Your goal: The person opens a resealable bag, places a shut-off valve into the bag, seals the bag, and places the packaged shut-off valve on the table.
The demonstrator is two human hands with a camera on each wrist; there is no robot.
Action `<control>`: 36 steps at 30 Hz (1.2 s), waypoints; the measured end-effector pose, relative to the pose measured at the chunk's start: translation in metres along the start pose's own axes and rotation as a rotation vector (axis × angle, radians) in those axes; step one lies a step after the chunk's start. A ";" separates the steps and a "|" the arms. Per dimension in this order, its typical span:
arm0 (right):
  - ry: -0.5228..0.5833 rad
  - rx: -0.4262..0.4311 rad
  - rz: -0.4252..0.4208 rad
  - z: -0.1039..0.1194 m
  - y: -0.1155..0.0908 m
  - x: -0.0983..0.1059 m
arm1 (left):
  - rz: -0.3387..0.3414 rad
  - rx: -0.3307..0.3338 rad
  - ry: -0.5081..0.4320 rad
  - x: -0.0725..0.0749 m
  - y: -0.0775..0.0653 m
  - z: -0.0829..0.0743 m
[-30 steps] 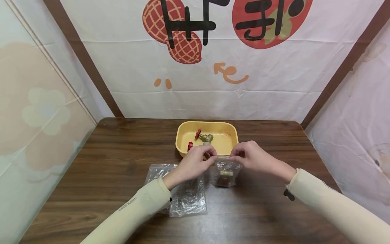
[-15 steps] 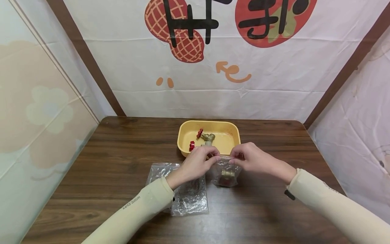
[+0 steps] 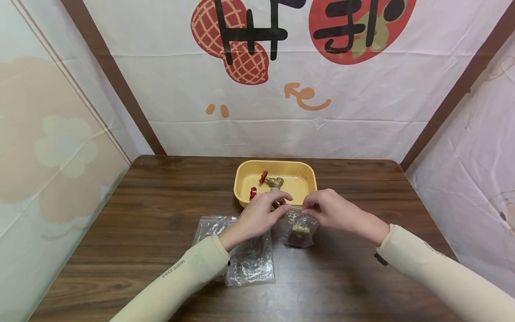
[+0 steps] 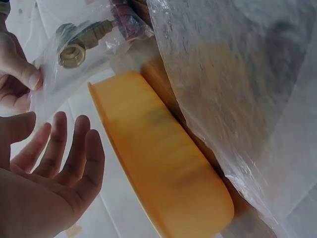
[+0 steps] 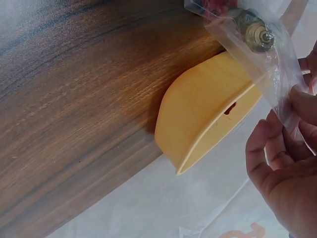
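A clear zip bag [image 3: 297, 219] hangs upright in front of the yellow tray [image 3: 301, 181], with a brass valve [image 4: 74, 52] inside. The valve's red handle [image 4: 126, 20] shows through the plastic low in the bag. Thumb and fingers of my right hand [image 3: 335, 210] pinch the bag's top edge at its right part. My left hand [image 3: 259, 217] is at the bag's upper left corner. Its index finger is raised apart from the thumb, and in the left wrist view its fingers are loosely spread; the thumb lies close to the bag's edge.
The tray holds brass valves [image 3: 275, 182] with red handwheels [image 3: 253, 193], partly hidden by my left hand. Flat clear plastic bags [image 3: 249, 266] lie on the brown wooden table [image 3: 161, 201] under my left forearm. A printed cloth [image 3: 281, 129] hangs behind the table.
My left hand's index finger has lifted away from its thumb at the bag's top edge. My right hand keeps its pinch. The bag with the valve stays in nearly the same place.
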State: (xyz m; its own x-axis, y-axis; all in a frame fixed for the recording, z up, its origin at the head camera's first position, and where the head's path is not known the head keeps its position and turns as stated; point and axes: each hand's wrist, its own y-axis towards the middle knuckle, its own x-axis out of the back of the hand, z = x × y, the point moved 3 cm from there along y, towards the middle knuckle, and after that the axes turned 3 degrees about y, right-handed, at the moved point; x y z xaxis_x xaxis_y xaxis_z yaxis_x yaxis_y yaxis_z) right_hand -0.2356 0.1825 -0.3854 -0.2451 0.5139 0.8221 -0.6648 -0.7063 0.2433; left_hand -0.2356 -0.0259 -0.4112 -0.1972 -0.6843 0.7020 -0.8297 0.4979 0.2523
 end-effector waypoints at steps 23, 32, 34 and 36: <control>-0.024 -0.075 -0.106 -0.009 -0.015 0.006 | -0.032 -0.047 0.039 0.017 -0.012 0.007; -0.037 -0.143 -0.155 -0.013 -0.021 0.011 | -0.032 -0.036 0.033 0.017 -0.011 0.009; -0.038 -0.160 -0.164 -0.013 -0.022 0.012 | -0.027 -0.036 0.040 0.017 -0.012 0.009; -0.033 -0.175 -0.170 -0.013 -0.022 0.013 | -0.026 -0.035 0.048 0.017 -0.012 0.009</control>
State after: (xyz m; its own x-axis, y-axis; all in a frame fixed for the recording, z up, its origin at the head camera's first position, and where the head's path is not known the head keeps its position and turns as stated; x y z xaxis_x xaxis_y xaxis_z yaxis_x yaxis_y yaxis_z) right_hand -0.2331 0.2113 -0.3873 -0.0975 0.5999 0.7941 -0.8074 -0.5142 0.2893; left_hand -0.2336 -0.0483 -0.4083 -0.1504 -0.6714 0.7256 -0.8154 0.4992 0.2929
